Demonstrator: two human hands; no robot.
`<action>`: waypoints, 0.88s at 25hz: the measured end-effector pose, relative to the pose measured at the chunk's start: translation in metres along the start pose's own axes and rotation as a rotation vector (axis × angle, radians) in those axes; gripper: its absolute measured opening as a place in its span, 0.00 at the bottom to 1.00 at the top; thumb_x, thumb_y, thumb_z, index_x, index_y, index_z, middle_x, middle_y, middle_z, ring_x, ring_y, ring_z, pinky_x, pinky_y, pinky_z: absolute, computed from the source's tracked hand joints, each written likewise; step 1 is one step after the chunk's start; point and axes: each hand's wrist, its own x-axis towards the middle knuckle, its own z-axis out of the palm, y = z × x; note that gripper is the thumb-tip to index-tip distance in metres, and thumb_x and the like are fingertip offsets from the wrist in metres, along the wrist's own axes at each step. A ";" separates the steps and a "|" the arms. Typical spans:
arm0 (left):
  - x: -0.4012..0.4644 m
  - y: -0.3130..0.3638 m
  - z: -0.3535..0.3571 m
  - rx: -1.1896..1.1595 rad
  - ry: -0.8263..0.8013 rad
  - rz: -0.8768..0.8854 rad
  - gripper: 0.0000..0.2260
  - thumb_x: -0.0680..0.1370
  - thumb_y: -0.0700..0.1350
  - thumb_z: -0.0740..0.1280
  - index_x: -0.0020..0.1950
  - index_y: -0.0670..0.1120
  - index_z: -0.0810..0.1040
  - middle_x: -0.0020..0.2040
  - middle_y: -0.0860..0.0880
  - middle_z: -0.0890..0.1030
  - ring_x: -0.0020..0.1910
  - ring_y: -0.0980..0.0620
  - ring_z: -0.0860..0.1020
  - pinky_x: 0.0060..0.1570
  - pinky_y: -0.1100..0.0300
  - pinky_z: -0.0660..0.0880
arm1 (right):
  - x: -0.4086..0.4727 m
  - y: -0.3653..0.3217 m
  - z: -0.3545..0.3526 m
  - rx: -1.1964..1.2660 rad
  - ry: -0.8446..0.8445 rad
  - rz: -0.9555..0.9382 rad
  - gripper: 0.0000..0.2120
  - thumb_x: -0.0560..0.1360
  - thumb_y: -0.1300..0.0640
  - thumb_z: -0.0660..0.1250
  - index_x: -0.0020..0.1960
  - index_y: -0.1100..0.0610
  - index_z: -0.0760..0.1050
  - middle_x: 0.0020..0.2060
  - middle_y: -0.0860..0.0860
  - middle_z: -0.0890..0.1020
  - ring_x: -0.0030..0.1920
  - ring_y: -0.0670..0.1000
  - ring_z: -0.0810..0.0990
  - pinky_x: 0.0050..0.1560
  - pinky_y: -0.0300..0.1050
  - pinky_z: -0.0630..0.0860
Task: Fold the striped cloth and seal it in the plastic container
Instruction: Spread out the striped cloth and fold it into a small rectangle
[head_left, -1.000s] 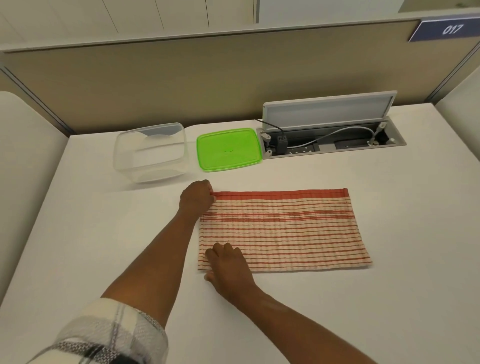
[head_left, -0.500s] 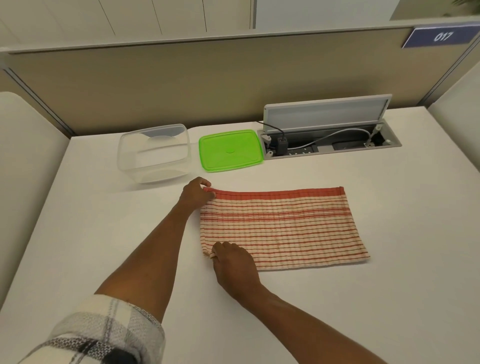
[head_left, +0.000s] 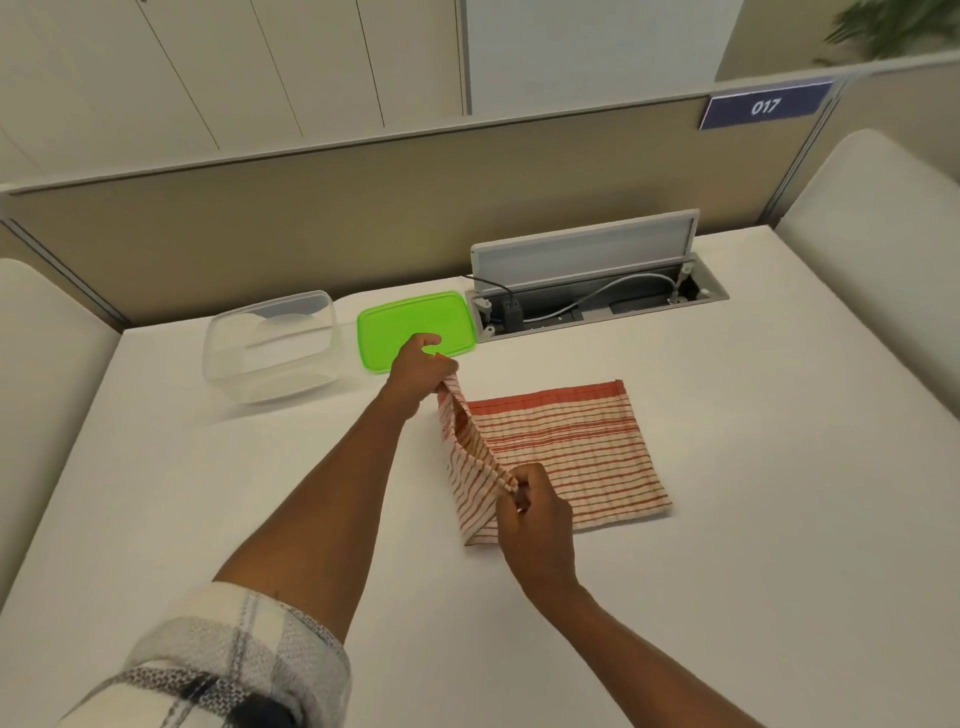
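Right now the striped cloth (head_left: 566, 457) lies near the middle of the bench (head_left: 779, 519), a bit toward the back edge. Most of it is flat. Its left end is lifted up off the bench and stands like a little tent.

The left hand (head_left: 418, 371) pinches the far left corner of the cloth. The right hand (head_left: 537, 512) pinches the near left corner. Both hands are closed tight on the cloth, and both hold their corners up in the air.

This looks like the folding step, with one more fold under way. I think the next move is to carry the lifted end over to the right and lay it on the flat part. The two corners should land on the two right corners, so the edges match. Then the cloth needs a pat to make it flat.

The clear plastic container (head_left: 272, 353) sits open near the back edge, toward the left corner. The green lid (head_left: 410, 327) lies flat just beside it, on its right. The left hand is in front of the lid's near edge. Nothing is in the container yet.
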 end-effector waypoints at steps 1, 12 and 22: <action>-0.001 0.006 0.013 0.005 0.002 0.001 0.24 0.73 0.38 0.72 0.68 0.46 0.71 0.54 0.41 0.80 0.49 0.43 0.81 0.49 0.49 0.82 | 0.001 0.005 -0.010 0.011 0.022 0.019 0.04 0.78 0.58 0.64 0.50 0.50 0.71 0.37 0.42 0.79 0.34 0.44 0.80 0.29 0.31 0.75; -0.005 0.044 0.169 0.151 -0.003 0.048 0.26 0.74 0.43 0.74 0.69 0.51 0.69 0.60 0.46 0.80 0.55 0.46 0.81 0.57 0.49 0.80 | 0.025 0.071 -0.104 0.017 0.177 0.258 0.06 0.78 0.54 0.66 0.53 0.54 0.73 0.44 0.46 0.81 0.42 0.47 0.81 0.44 0.40 0.82; -0.004 0.035 0.237 0.211 -0.021 0.004 0.25 0.75 0.43 0.73 0.69 0.49 0.69 0.54 0.50 0.77 0.45 0.54 0.77 0.35 0.67 0.71 | 0.048 0.124 -0.142 -0.081 0.010 0.386 0.07 0.78 0.53 0.65 0.51 0.56 0.75 0.42 0.50 0.83 0.39 0.51 0.83 0.41 0.48 0.84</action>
